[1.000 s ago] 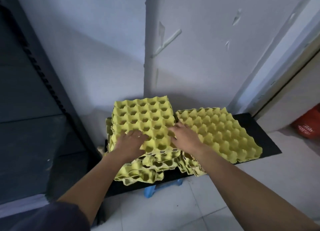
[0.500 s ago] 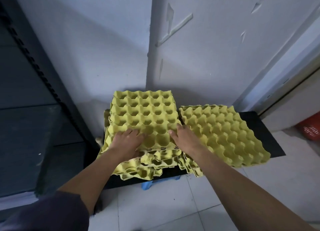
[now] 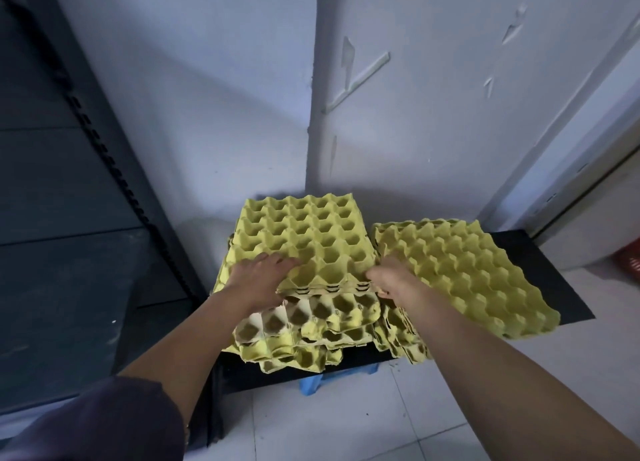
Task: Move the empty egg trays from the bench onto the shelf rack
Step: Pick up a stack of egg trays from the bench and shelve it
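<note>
The fingers of our left hand lay across the top of the upper egg trays, at the near left corner, and the thumb seemed to go under the edge, so the hand pinched this bundle. The fingers of our right hand were curled round the near right corner of the same bundle and gripped it. Several yellow trays were nested together in this bundle.

The near edge of the bundle stood above the lower egg trays, whose open cups showed under it. We could not tell if the far edge touched them. The lower trays lay in an untidy pile on the black tabletop.

At 3 o'clock from the bundle, just beside it, a second pile of trays rested on the same tabletop, touching our right wrist. At 9 o'clock stood the dark shelf rack. At 12 o'clock a white wall rose behind the trays, with a pipe on it. At 6 o'clock, under the tabletop, a blue support stood on the white tiled floor.
</note>
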The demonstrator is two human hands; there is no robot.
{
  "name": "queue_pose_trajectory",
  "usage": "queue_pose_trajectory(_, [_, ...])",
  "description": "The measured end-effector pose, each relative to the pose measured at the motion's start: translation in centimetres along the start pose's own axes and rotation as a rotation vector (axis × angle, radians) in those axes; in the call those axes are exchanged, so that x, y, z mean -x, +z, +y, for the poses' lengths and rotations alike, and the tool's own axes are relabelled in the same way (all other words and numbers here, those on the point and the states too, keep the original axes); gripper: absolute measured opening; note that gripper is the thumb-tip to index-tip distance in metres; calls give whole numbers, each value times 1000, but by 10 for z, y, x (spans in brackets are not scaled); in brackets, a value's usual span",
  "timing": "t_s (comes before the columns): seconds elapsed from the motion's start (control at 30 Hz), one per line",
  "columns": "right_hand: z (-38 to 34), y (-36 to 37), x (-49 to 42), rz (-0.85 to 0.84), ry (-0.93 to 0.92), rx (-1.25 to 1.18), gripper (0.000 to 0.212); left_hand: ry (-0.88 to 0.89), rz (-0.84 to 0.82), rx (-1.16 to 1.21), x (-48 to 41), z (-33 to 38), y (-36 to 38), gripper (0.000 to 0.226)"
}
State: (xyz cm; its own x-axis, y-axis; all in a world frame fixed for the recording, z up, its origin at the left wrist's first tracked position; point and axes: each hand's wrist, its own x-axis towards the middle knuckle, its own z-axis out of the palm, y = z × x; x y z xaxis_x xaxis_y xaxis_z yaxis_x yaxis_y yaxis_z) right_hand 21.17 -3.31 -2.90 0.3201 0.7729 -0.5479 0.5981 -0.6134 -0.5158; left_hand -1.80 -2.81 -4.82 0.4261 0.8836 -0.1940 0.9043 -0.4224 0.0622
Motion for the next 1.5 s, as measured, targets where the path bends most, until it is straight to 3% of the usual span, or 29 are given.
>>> queue_pose_trajectory(0.33, [6, 21, 29, 20, -72, -172, 36, -28, 86, -72, 47, -3, -11, 72])
queue_pose_trajectory(0.67, [-4, 68, 97, -13, -316, -226, 22, -268, 210, -125, 160, -7, -22, 74])
queue_pose_trajectory(0.93, [-22, 131, 159, -108, -431, -179, 26, -486, 221, -175, 266, -26, -13, 74])
queue_pose_trajectory(1.17, [-78, 188, 189, -146, -506, -100, 30, -585, 235, -151, 313, -88, -10, 68])
queue_pose_trajectory(1.5, [-167, 309, 209, -94, -527, 5, 25, -599, 189, -91, 343, -238, 11, 70])
